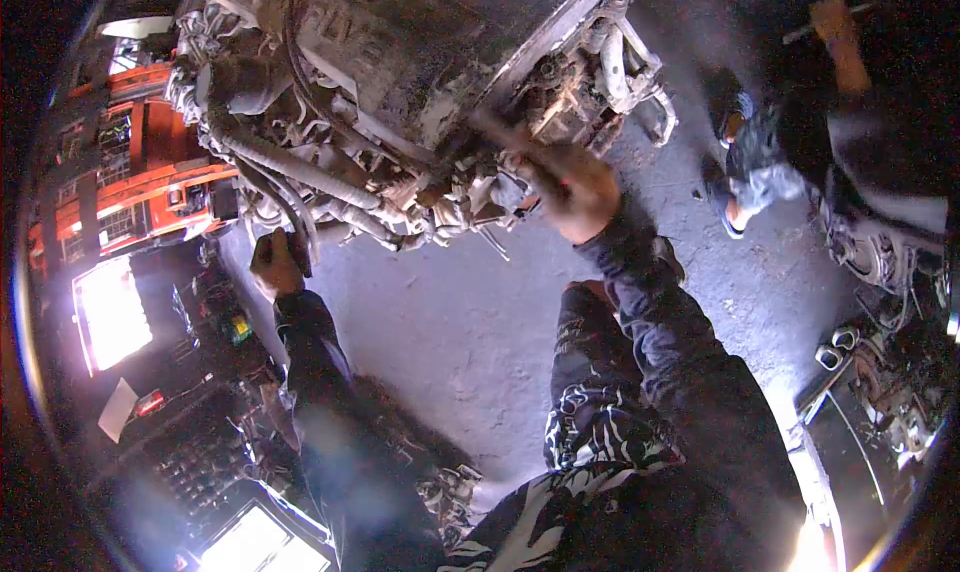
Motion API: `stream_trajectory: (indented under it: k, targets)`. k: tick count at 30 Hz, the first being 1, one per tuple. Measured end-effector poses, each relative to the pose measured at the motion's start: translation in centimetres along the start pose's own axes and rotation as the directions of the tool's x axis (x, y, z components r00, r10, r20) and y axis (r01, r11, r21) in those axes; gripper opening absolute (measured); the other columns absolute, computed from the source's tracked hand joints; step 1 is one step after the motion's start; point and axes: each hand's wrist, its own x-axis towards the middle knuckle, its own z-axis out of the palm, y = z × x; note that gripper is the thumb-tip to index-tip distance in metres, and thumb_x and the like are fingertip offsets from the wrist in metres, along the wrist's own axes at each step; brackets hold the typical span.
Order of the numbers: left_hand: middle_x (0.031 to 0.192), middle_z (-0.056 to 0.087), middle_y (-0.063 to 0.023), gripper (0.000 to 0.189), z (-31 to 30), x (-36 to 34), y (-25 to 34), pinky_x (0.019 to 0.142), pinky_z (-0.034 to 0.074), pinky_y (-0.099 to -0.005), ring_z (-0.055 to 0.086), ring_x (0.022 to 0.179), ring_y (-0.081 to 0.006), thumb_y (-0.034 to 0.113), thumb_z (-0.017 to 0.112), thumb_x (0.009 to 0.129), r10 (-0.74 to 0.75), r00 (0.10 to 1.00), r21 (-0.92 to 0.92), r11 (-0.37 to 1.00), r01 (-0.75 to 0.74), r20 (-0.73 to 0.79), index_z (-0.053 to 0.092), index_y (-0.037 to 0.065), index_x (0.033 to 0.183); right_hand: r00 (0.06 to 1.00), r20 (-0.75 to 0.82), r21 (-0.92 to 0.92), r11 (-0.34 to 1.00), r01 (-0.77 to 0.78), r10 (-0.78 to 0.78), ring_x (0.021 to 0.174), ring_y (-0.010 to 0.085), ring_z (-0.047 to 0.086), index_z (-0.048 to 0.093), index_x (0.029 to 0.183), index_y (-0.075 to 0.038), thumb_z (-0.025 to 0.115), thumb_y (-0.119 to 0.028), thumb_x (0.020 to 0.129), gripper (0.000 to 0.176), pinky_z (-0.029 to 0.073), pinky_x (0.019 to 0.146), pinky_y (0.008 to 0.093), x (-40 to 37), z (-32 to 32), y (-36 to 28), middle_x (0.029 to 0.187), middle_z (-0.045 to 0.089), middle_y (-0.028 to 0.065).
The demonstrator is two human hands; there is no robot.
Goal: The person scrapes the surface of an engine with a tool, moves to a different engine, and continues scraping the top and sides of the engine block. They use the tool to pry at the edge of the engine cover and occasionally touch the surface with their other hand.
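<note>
A large dirty engine (400, 62), with thick hoses and cables along its near side, fills the upper middle. My left hand (275, 265) is closed at its lower left corner, with a dark hose end (300, 242) along the fingers. A pale ribbed hose (300, 184) runs across the engine above that hand. My right hand (580, 194) is closed and smeared by motion at the engine's right front. From it a blurred grey bar-like tool (497, 130) points up and left over the engine's edge; I cannot tell its kind.
At the right, another person's hand (838, 30) holds a thin bar, near dark machine parts (865, 252). Orange shelving (150, 162) stands at the left. Grey floor (440, 322) lies below the engine. More metal parts (900, 402) crowd the lower right.
</note>
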Motion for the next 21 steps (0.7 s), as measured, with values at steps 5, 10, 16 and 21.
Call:
stream_trajectory:
  k: [5,10,16,21]
  targets:
    - [0.065,0.066,-0.0037,0.030,-0.8,0.1,2.9,0.053,0.042,-0.0292,0.055,0.055,-0.0112,0.025,0.065,0.092,-0.336,0.941,-0.322,0.886,0.333,0.047,0.069,0.000,0.076,0.978,-0.134,0.047,0.984,0.169,-0.162,0.081,0.0289,0.069,0.067,0.124,-0.009,0.068,-0.007,0.089,0.036,0.055,0.070,0.0384,0.4,0.8,2.4,0.095,0.071,0.0148]
    - [0.064,0.065,-0.0036,0.029,-1.4,0.3,4.2,0.051,0.042,-0.0288,0.054,0.053,-0.0107,0.024,0.064,0.092,-0.270,0.963,-0.161,0.950,0.267,0.006,0.069,0.000,0.076,0.989,-0.124,0.046,0.995,0.093,-0.086,0.087,0.0284,0.069,0.065,0.128,-0.011,0.069,-0.010,0.090,0.039,0.054,0.073,0.0372,0.7,0.4,2.5,0.095,0.070,0.0138]
    - [0.063,0.064,-0.0034,0.029,-0.5,0.0,1.7,0.047,0.041,-0.0283,0.052,0.050,-0.0102,0.024,0.063,0.093,-0.196,0.980,-0.205,0.959,0.194,0.010,0.067,0.001,0.075,0.980,-0.009,-0.147,0.970,0.195,-0.198,0.082,0.0304,0.068,0.066,0.126,-0.012,0.070,-0.012,0.089,0.037,0.054,0.070,0.0409,1.1,-0.8,1.8,0.095,0.070,0.0139]
    - [0.064,0.064,-0.0033,0.029,-0.6,-0.2,2.6,0.048,0.040,-0.0280,0.052,0.050,-0.0102,0.024,0.063,0.093,-0.380,0.925,-0.390,0.849,0.358,0.021,0.068,0.001,0.076,0.982,-0.142,-0.054,0.991,0.118,-0.125,0.082,0.0304,0.069,0.066,0.127,-0.014,0.070,-0.014,0.089,0.038,0.055,0.071,0.0411,1.3,-1.1,2.8,0.098,0.071,0.0130]
